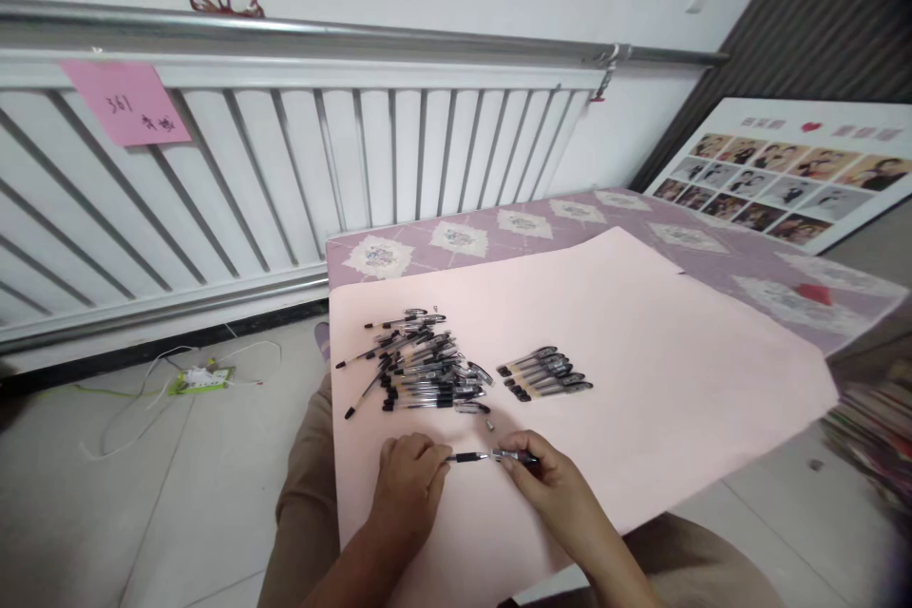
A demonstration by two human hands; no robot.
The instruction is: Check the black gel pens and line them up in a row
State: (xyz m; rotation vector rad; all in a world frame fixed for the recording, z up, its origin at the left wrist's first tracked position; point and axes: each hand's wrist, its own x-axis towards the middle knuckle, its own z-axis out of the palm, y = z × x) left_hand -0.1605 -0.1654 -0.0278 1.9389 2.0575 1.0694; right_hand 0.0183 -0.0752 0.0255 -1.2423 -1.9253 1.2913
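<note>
Near the front of the pink sheet, my left hand (411, 484) is closed around the body of a pen (468, 458), whose black grip and tip point right. My right hand (545, 475) pinches a pen cap (507, 455), its mouth facing the pen tip and very close to it; whether they touch I cannot tell. Beyond my left hand lies a loose heap of black pens (427, 370). To its right, several capped pens (545, 372) lie side by side in a slanted row. A tiny pale piece (490, 425) rests just above the cap.
The pink sheet (712, 370) covers much of a table with a patterned purple cloth (491, 233). Behind stands a white radiator (427, 142) with a pink note (128, 103); glasses (226, 1) sit on its pipe. A photo board (784, 166) leans at right. A power strip (203, 379) lies on the floor.
</note>
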